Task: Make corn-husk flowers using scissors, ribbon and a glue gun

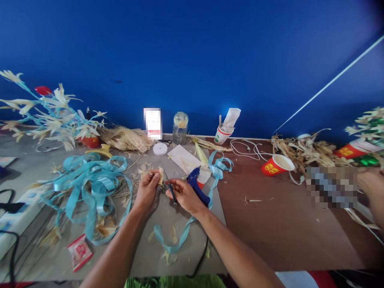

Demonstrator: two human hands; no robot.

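Observation:
My left hand [147, 188] is closed, pinching a small pale piece of dried corn husk [161, 176] between thumb and fingertips. Just to its right, my right hand [183, 194] grips a slim tool with a dark handle [172, 193] and a thin pointed metal end; its exact kind is unclear. The metal end points up beside the husk piece. Behind my right hand lies a blue glue gun [194, 176], partly hidden. Light-blue ribbon [181, 240] runs past my right wrist, and a larger tangle of ribbon [99, 188] lies left of my left hand.
A white ribbon spool [160, 149], a glass jar [180, 130] and a paper cup with tools [222, 135] stand behind. Husk flowers [60, 108] fill the left, beside a power strip [22, 216]. A red cup [277, 165] and another person's hand [372, 188] are at right.

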